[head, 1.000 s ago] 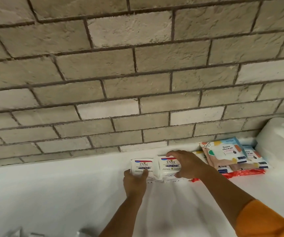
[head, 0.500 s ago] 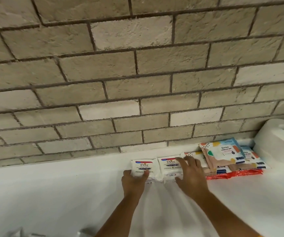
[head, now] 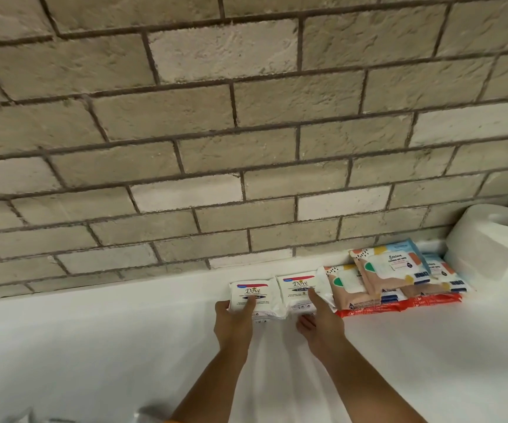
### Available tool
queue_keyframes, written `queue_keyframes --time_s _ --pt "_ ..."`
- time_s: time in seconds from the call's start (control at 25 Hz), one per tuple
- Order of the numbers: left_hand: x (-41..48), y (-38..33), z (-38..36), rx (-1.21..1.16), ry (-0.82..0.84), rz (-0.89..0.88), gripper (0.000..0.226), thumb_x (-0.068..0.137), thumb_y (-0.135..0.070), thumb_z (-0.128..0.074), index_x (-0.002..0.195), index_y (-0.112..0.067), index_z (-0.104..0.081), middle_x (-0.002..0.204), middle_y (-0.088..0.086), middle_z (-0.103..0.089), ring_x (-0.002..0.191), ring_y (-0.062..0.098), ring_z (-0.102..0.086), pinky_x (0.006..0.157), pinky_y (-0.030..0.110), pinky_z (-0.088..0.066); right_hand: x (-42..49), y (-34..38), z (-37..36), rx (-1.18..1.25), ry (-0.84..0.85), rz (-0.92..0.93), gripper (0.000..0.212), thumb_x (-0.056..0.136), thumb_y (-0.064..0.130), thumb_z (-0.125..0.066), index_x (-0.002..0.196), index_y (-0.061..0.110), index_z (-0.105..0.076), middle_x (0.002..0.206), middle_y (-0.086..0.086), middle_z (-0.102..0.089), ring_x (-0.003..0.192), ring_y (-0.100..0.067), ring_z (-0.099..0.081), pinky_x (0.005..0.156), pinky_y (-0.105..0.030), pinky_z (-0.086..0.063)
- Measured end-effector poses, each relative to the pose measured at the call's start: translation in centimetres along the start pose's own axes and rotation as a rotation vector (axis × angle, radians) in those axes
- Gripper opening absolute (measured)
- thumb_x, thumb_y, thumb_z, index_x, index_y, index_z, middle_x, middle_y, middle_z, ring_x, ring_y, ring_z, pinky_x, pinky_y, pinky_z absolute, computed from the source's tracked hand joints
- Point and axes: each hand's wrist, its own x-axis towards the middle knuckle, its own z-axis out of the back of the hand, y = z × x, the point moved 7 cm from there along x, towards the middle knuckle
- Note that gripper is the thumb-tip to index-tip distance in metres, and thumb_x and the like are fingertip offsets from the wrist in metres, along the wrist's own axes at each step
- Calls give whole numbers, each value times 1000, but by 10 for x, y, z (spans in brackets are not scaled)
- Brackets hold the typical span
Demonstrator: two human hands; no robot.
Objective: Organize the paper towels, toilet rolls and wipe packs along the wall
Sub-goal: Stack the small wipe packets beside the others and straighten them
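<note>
Against the foot of the pale brick wall, two small white Dove wipe packs sit side by side on the white cloth-covered surface. The left hand is clasped on the left Dove pack, thumb on top, and the right hand rests loose-fingered against the right Dove pack, gripping nothing. The step in hand seems to be squaring these packs into the row beside the stack of patterned peach-and-blue wipe packs and the white paper roll; next, a gentle push flush to the wall, then letting go.
</note>
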Motion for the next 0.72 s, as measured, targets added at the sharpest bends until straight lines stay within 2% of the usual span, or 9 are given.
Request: queue_keyframes --time_s 0.04,0.12,0.28,0.44,0.52,0.6,0.72 --pt "-1 -1 0 0 -4 -5 48 79 -42 -84 111 -21 -55 106 2 -69 82 12 -66 62 25 -54 3 2 -5 35 -7 -10 39 88 16 -80 122 6 -65 114 -22 -73 106 -37 -69 90 -45 -55" --pt "-3 -4 0 5 -5 -11 46 79 -42 -84 109 -23 -54 104 1 -68 78 8 -62 57 17 -43 7 5 -7 75 -49 -23 43 86 9 -81 124 9 -62 117 -17 -73 99 -32 -71 82 -47 -58" --pt "-2 -4 5 24 -28 -22 46 79 -43 -84 108 -25 -54 101 -2 -66 77 8 -60 56 13 -39 11 1 -12 92 -48 -41 39 87 5 -79 121 12 -60 116 -16 -74 99 -33 -73 73 -47 -61" --pt "-3 -2 5 35 -24 -27 44 83 -44 -80 111 -24 -53 100 -4 -65 72 0 -56 53 11 -36 12 -6 -19 96 39 -94 37 92 10 -74 127 7 -61 109 -20 -74 92 -33 -73 48 -39 -61" --pt "-4 -2 3 51 -6 -26 43 85 -46 -78 112 -25 -52 103 -3 -65 75 0 -56 54 13 -37 14 -5 -18 74 51 -120 37 93 14 -74 126 5 -60 108 -21 -73 92 -33 -72 48 -38 -61" --pt "-6 -4 2 54 45 -30 45 87 -46 -75 119 -24 -51 109 -2 -65 82 6 -61 58 15 -42 13 -3 -17 25 83 -157 39 94 21 -74 125 3 -59 108 -21 -71 93 -33 -70 56 -40 -61" --pt "-8 -1 10 -19 98 5 55 94 -40 -69 137 -21 -43 122 3 -61 105 25 -62 80 30 -51 1 -1 -13 -116 157 -245 46 90 32 -76 117 -2 -60 106 -22 -67 88 -32 -66 70 -44 -56"
